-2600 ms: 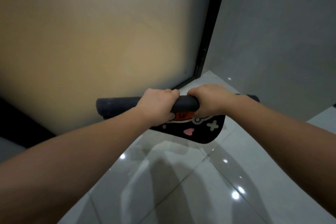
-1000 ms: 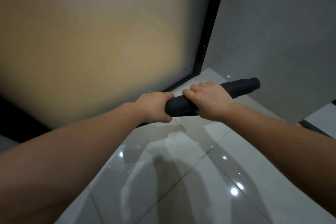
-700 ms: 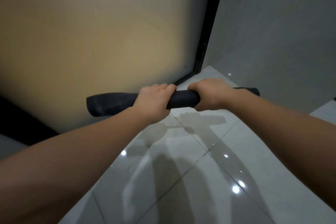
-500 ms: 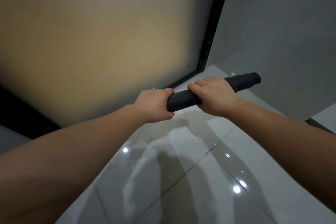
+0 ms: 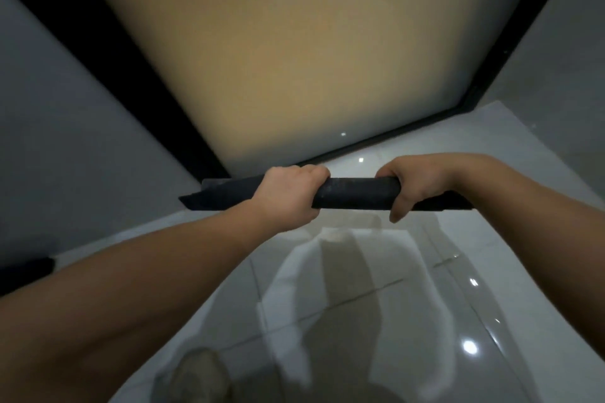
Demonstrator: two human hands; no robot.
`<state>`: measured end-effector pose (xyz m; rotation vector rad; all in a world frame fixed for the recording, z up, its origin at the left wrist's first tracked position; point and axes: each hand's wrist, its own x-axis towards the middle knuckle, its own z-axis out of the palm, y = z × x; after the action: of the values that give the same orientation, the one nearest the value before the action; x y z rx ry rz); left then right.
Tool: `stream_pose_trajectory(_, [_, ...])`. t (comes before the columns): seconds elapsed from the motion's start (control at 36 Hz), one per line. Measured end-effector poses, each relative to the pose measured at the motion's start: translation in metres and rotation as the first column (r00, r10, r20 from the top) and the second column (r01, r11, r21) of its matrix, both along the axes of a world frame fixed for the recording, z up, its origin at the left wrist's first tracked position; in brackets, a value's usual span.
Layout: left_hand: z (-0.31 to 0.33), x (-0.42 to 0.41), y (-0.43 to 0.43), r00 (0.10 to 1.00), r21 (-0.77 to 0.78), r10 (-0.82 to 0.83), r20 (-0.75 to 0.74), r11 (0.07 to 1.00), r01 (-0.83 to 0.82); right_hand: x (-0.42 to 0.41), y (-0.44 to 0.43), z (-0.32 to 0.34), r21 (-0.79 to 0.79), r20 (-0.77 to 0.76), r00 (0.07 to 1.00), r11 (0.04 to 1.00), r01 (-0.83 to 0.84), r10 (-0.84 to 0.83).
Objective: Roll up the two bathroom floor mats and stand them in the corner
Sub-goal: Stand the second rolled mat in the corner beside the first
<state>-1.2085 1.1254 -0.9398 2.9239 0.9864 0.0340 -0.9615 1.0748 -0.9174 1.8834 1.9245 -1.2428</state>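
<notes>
A dark rolled-up floor mat (image 5: 355,194) hangs level in the air in front of me, above the tiled floor. My left hand (image 5: 288,195) grips it left of its middle, fingers wrapped over the top. My right hand (image 5: 417,185) grips it toward the right end. The roll's left end (image 5: 209,196) sticks out past my left hand and looks slightly loose. Its right end is partly hidden behind my right wrist. A second mat is not clearly in view.
A frosted glass door (image 5: 294,59) with a black frame (image 5: 386,137) fills the wall ahead. Grey walls stand at left (image 5: 49,141) and right (image 5: 556,75). The glossy white tile floor (image 5: 360,288) reflects lights. A dark object (image 5: 26,270) lies at the left edge.
The mat was rolled up fully, then tilted back and forth. It is now level again. The view has swung left, showing the door's left frame and the left wall.
</notes>
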Motion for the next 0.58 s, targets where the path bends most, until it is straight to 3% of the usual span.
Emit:
stream_pose_trajectory(0.28, [-0.008,-0.121,0.001,0.964,-0.063,0.263,-0.040,0.962,-0.265,-0.122,0.063,-0.009,0.057,0.051,0.968,0.967,-0.250,0.247])
stream_pose_trajectory(0.47, [0.002,-0.211,0.017,0.942,-0.220,0.329,-0.066,0.916,-0.335,-0.217,0.088,0.002,0.015,0.090,0.937,0.940,-0.340,0.337])
stream_pose_trajectory(0.58, [-0.005,-0.258,0.037,0.913,-0.225,0.388,-0.128,0.885,-0.408,-0.265,0.116,-0.014,0.017,0.024,0.920,0.920,-0.392,0.391])
